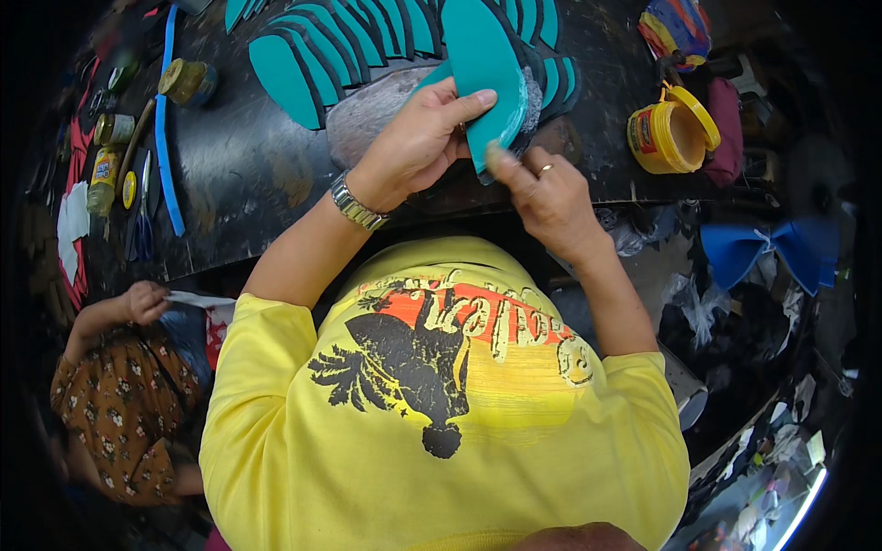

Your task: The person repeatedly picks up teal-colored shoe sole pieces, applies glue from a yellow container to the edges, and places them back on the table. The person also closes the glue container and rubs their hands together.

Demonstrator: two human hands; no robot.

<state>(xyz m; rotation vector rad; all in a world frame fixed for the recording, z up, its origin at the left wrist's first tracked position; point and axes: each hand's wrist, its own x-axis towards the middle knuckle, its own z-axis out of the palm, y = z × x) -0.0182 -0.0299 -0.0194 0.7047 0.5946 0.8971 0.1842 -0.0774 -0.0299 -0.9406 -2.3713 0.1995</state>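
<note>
A teal sole-shaped piece point(489, 60) with a dark underside is gripped between the thumb and fingers of my left hand point(418, 136), over the dark workbench. Along the piece's lower right edge runs a pale, wet-looking smear. My right hand point(554, 200), wearing a ring, is curled with its blurred fingertips at the lower end of that edge. Whether they pinch something small is hidden. Beneath the held piece lies a worn grey slab point(358, 118). Overlapping teal sole pieces point(283, 75) fan out in rows beyond my hands.
Right of my hands stands an open yellow tub point(652, 138) with its lid tilted back, beside a maroon bundle point(726, 129). At left lie scissors point(144, 207), a blue strip point(163, 138) and several jars point(188, 83). Another person's hand point(145, 301) is at lower left.
</note>
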